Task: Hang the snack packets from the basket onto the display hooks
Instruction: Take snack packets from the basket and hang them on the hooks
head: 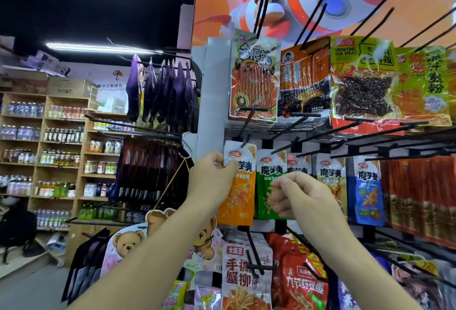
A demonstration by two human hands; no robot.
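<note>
The left hand (212, 178) is pinching the top of an orange snack packet (238, 198) at a black display hook (247, 124), probably seating its hole. The right hand (298, 198) is hovering curled, apparently empty, before a green packet (264, 181).

The yellow-green packet (362, 77) in the top row reads "VEGETARIAN MEAT" in dark capitals, broken over two lines. In the middle row, the green packet (267, 186), the yellowish packet (330, 179) and the blue packet (366, 191) each carry the large characters 魔芋爽 under a red oval logo too small to read. The orange packet (239, 196) shows 芋爽, its first character hidden by the left hand (212, 181) pinching it, and "20%" in its upper corner. Lower down, a white-and-red packet (244, 275) reads 手撕蟹柳, and the red packet (303, 282) beside it begins 九节虾. Other lettering is too blurred to read.
</note>
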